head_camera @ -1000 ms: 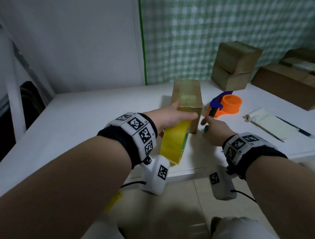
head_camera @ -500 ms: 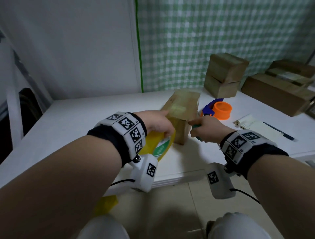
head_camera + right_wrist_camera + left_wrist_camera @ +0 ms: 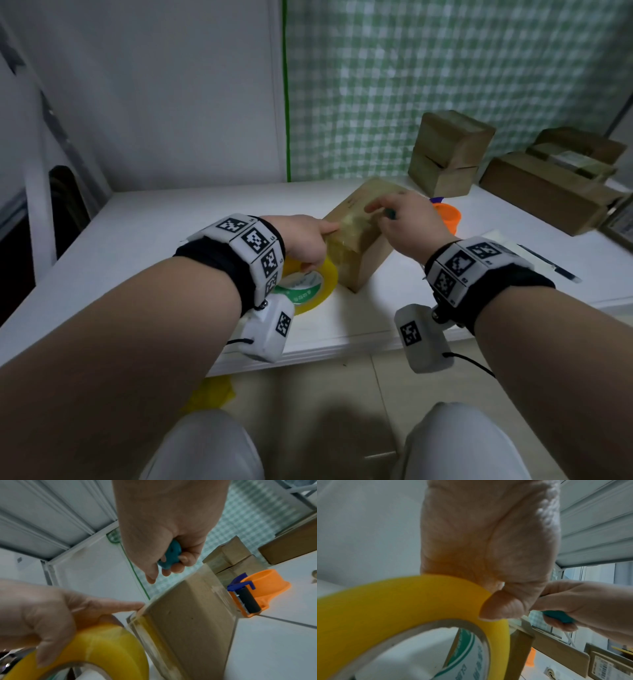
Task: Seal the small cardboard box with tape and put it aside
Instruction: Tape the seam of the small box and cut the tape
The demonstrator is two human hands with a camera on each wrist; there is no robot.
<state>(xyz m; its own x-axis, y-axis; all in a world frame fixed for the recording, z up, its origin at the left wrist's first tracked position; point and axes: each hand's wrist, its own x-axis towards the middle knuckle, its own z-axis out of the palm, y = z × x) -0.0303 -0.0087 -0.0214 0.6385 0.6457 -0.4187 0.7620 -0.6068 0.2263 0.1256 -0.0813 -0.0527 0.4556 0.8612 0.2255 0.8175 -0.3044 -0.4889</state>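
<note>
Yellow tape roll (image 3: 310, 286) sits half hidden under the left hand (image 3: 301, 240), whose grip curls round it. The right hand (image 3: 406, 224) grips a mostly covered teal tool (image 3: 169, 555) over the cardboard box (image 3: 359, 236).

An orange tape dispenser (image 3: 447, 216) sits on the white table (image 3: 171, 219) — stacked cardboard boxes (image 3: 448, 150) stand behind it.

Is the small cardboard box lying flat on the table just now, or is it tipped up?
Tipped up. The small cardboard box leans on its near lower edge on the table, its far end raised; the left hand and right hand steady it.
</note>
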